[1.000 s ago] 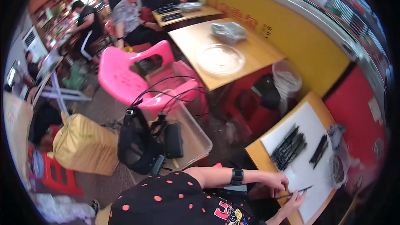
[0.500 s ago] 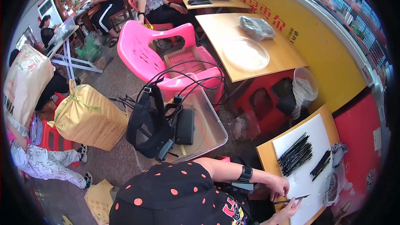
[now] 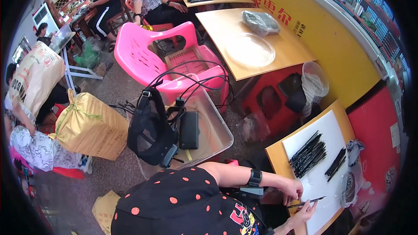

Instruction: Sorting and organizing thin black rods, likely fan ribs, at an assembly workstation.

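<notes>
A thin black pen-like stick is pinched in the fingers of my right hand, slanting over the near part of a white sheet on a wooden board. Just above it, my left hand, with a dark watch on the wrist, is bent down with curled fingers close to the stick's rear end. What those fingers hold, if anything, is hidden. Beyond my hands lie a large pile of similar black sticks and, to its right, a smaller bunch.
Clear plastic bags lie along the board's right edge, by a red panel. Left of me stands a clear plastic bin with a black strap harness, cables and a black case. Behind are a pink chair, a wooden table and seated people.
The view has shifted slightly. The stick in my right hand has risen a little at its tip end. A person at the far left has moved lower, beside the large sack.
</notes>
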Action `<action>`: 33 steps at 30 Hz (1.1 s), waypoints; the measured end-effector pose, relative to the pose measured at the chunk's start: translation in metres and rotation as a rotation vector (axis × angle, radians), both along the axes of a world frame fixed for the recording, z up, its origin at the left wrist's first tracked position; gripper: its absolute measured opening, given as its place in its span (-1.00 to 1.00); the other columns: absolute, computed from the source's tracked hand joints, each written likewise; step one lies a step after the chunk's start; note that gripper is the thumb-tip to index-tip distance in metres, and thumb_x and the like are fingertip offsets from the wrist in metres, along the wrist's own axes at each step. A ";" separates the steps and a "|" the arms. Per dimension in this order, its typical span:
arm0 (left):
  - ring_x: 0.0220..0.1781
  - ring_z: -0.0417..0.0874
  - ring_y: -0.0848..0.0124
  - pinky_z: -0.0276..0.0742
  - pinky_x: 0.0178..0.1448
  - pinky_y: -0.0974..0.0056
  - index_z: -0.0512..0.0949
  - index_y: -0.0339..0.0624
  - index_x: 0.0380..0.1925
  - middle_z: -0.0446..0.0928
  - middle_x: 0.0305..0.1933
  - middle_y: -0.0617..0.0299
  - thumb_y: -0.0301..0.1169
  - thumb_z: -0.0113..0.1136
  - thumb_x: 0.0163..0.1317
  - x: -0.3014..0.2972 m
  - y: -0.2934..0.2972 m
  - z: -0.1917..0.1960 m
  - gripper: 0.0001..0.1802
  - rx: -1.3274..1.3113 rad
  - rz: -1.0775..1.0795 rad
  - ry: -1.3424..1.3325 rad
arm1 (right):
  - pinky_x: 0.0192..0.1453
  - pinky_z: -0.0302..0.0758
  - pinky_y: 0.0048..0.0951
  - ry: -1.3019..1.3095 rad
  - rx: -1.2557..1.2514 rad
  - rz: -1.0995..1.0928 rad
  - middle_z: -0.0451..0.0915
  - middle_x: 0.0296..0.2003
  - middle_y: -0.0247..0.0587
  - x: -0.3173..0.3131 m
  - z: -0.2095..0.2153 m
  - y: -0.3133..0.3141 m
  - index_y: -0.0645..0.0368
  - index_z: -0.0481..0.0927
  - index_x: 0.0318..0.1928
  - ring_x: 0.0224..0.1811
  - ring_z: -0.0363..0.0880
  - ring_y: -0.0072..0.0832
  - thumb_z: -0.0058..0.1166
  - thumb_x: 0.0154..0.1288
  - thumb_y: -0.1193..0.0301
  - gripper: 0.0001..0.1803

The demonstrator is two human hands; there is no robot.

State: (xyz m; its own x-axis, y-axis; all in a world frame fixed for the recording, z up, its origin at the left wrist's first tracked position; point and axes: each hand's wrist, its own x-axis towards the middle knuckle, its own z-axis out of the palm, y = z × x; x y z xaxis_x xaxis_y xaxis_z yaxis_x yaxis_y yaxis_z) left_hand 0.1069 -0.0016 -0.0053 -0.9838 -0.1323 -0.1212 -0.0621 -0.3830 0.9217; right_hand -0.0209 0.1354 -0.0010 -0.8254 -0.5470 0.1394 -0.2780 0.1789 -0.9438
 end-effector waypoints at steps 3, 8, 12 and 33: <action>-0.44 0.70 0.14 0.70 -0.44 0.21 0.44 -0.48 -0.14 0.57 -0.40 -0.04 -0.60 -0.04 0.14 0.001 0.000 0.001 -0.73 -0.003 0.018 -0.001 | -0.47 0.15 -0.65 0.039 0.076 0.000 0.36 -0.49 -0.40 0.004 0.007 -0.003 0.32 0.27 0.26 -0.54 0.20 -0.68 0.04 0.31 0.41 -0.45; -0.43 0.71 0.18 0.69 -0.44 0.23 0.47 -0.46 -0.17 0.59 -0.41 -0.02 -0.58 -0.01 0.14 0.011 -0.002 0.015 -0.75 -0.088 0.049 -0.037 | -0.49 0.12 -0.64 -0.005 0.070 -0.012 0.33 -0.51 -0.39 0.006 0.009 -0.004 0.32 0.26 0.26 -0.54 0.18 -0.68 0.04 0.31 0.40 -0.44; -0.50 0.69 0.19 0.67 -0.50 0.28 0.43 -0.50 -0.16 0.56 -0.41 -0.07 -0.57 -0.03 0.15 -0.013 0.003 -0.008 -0.74 -0.122 -0.009 0.053 | -0.51 0.11 -0.63 -0.002 0.059 -0.049 0.31 -0.52 -0.41 -0.002 0.004 0.001 0.31 0.28 0.26 -0.55 0.17 -0.70 0.05 0.31 0.40 -0.45; -0.44 0.71 0.24 0.66 -0.42 0.27 0.54 -0.49 -0.21 0.64 -0.42 -0.04 -0.60 0.03 0.08 0.017 -0.007 0.020 -0.74 -0.229 0.041 -0.020 | -0.52 0.12 -0.67 -0.036 0.012 0.009 0.35 -0.55 -0.43 -0.026 -0.014 -0.005 0.32 0.31 0.23 -0.56 0.21 -0.72 0.10 0.28 0.36 -0.44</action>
State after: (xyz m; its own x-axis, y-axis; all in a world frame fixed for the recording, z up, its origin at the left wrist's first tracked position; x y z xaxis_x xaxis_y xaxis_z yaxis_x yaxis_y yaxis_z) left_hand 0.1236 -0.0083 0.0147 -0.9747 -0.1985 -0.1032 -0.0703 -0.1661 0.9836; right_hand -0.0472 0.1306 -0.0155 -0.8249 -0.5557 0.1034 -0.2457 0.1877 -0.9510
